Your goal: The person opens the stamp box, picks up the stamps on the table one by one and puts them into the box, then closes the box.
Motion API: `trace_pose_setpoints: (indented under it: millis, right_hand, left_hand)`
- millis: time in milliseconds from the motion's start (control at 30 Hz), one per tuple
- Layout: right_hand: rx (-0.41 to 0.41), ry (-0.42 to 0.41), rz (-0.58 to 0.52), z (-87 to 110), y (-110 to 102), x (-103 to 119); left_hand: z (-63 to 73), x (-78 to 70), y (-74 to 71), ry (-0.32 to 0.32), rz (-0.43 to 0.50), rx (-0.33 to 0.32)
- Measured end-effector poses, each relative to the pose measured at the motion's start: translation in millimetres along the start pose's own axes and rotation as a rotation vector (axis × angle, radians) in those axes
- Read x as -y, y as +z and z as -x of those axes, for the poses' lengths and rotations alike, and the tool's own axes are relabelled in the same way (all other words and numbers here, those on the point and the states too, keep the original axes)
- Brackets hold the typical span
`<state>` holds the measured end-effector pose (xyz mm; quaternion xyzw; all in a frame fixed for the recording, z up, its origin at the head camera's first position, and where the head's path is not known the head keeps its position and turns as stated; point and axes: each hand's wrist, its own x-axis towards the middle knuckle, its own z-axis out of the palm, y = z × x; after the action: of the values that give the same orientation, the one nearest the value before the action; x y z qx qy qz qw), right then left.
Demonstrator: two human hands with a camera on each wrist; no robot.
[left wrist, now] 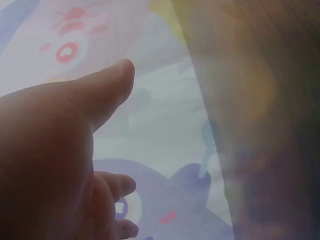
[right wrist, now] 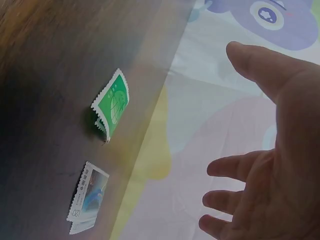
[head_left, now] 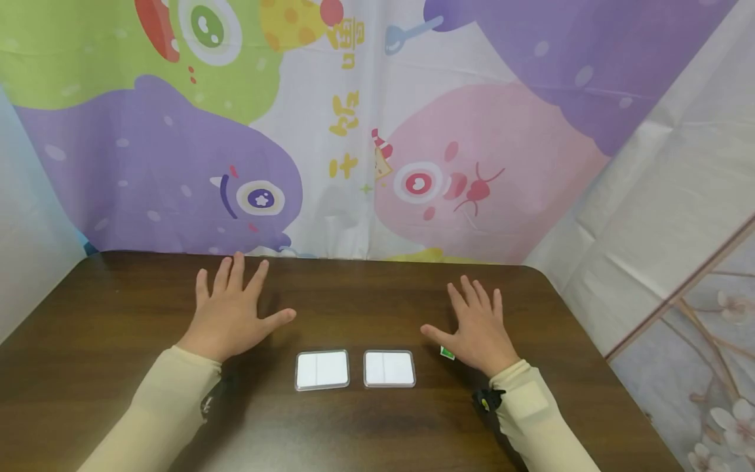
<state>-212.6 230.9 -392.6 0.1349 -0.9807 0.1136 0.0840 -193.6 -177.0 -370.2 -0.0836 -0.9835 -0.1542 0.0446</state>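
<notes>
The left case (head_left: 331, 369) and right case (head_left: 396, 368) lie flat on the table (head_left: 377, 432), just apart, long axes running left to right. Beyond, the right hand (head_left: 480, 331) partly hides a green stamp (head_left: 447, 353); a second stamp (right wrist: 90, 194) lies near it. This and the left hand (head_left: 227, 321) spread their fingers wide, gripping nothing. Behind, I see a printed curtain (head_left: 336, 216).

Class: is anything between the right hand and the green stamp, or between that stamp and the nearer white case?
Nothing visible. The right wrist view shows nothing between the right hand and the green stamp; the bluish stamp lies apart. The head view shows nothing between green stamp and white case.
</notes>
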Motion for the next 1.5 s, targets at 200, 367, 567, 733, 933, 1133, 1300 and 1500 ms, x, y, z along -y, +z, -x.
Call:
trace_pose_setpoints:
  millis: [200, 367, 567, 733, 933, 1133, 1300, 1500]
  right_hand:
    - [0.041, -0.020, -0.037, 0.0, -1, 3]
    - [0.082, -0.037, -0.051, -0.7, -2, 5]
    - [0.130, -0.084, -0.055, -0.2, -1, 6]
    - [0.227, -0.159, -0.095, 1.4, -2, 10]
    - [0.347, -0.262, -0.122, 2.2, -4, 16]
    - [0.443, -0.261, -0.184, 1.2, -11, 18]
    - [0.495, -0.284, -0.206, -0.2, -11, 21]
    - [0.479, -0.328, -0.185, 1.8, -7, 24]
  left_hand:
    - [1.5, -7.0, -0.1, 0.042, 0.005, 0.014]
    - [3.3, -14.6, 3.5, 0.083, 0.014, 0.021]
    - [6.2, -23.4, 11.0, 0.175, 0.011, 0.094]
    - [9.0, -29.3, 15.8, 0.262, 0.056, 0.234]
    - [11.9, -42.5, 25.8, 0.373, 0.072, 0.294]
    - [11.2, -65.5, 30.2, 0.395, 0.061, 0.340]
    - [10.2, -79.5, 31.7, 0.372, 0.023, 0.363]
    - [8.4, -83.1, 32.8, 0.366, -0.004, 0.325]
